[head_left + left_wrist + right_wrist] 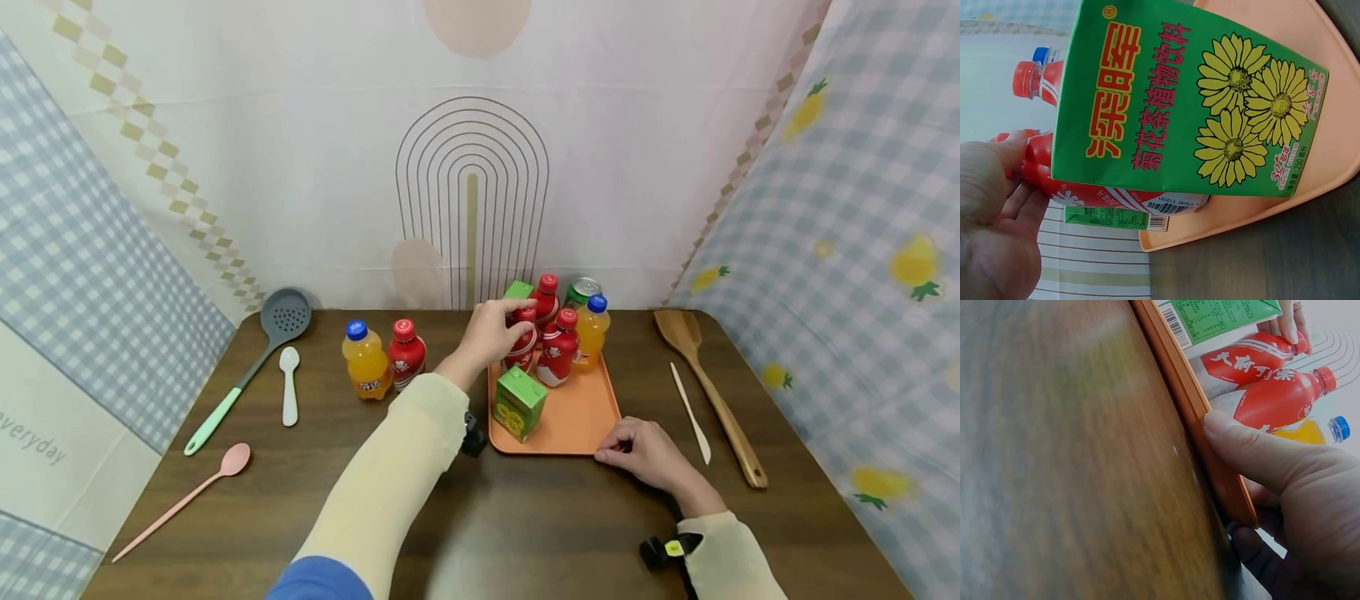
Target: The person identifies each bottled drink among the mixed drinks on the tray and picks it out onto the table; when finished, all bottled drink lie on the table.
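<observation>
An orange tray (573, 427) holds several drinks. My left hand (487, 332) grips a red cola bottle (517, 357) by its neck and cap at the tray's left side; the bottle stands upright. In front of it sits a green chrysanthemum drink carton (1179, 106), which hides part of that bottle in the left wrist view. At the tray's near right corner, my right hand (647, 454) pinches the rim, thumb on top and fingers beneath. Beside the gripped bottle stand another red bottle (557, 354), an orange soda bottle (592, 335) and a green can (582, 291).
Left of the tray stand an orange soda bottle (366, 365) and a red bottle (406, 357). Farther left lie a grey slotted ladle (286, 317), a white spoon (289, 387) and a pink spoon (234, 459). A white knife (690, 412) and a wooden spatula (708, 379) lie at right.
</observation>
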Motion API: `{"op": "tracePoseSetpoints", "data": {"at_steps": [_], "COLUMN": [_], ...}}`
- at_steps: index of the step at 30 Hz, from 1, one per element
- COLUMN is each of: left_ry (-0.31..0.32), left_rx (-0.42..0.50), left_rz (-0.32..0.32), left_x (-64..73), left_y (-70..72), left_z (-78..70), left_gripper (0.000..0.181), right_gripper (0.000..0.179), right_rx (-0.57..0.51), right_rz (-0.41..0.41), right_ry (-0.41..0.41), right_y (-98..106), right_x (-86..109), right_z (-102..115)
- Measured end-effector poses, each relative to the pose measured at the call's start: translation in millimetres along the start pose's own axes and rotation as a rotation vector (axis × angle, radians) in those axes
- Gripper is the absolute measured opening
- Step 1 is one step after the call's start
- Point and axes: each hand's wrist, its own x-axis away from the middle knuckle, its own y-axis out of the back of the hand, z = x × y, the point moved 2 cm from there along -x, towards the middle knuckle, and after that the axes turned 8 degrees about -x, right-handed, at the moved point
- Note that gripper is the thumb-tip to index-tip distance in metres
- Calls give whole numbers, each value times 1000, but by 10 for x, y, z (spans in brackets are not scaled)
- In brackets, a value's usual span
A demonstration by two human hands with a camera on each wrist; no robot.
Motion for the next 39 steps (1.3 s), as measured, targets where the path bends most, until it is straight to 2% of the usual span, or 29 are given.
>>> {"op": "tracePoseSetpoints", "data": {"at_steps": [13, 19, 25, 30, 35, 39], "left_ry": [-21, -63, -116, -149, -185, -178], "left_rx": [-21, 24, 117, 154, 151, 133], "left_rz": [-111, -173, -193, -216, -294, -348], "left_x": [71, 96, 141, 223, 364, 535], "left_y": [104, 294, 513, 655, 790, 887], "left_z": [37, -65, -191, -269, -302, -265], "left_gripper": [37, 35, 36, 35, 35, 35], "right_gripper": [7, 7, 8, 8, 8, 6], "right_rx": [-3, 1, -6, -3, 0, -5], "right_rz": [5, 1, 0, 0, -6, 11], "right_ry": [-42, -43, -46, -49, -46, -51], "right_y": [-3, 3, 9, 27, 42, 24], "right_x": [-7, -6, -3, -8, -21, -12], "right_z": [12, 17, 16, 18, 17, 3]}}
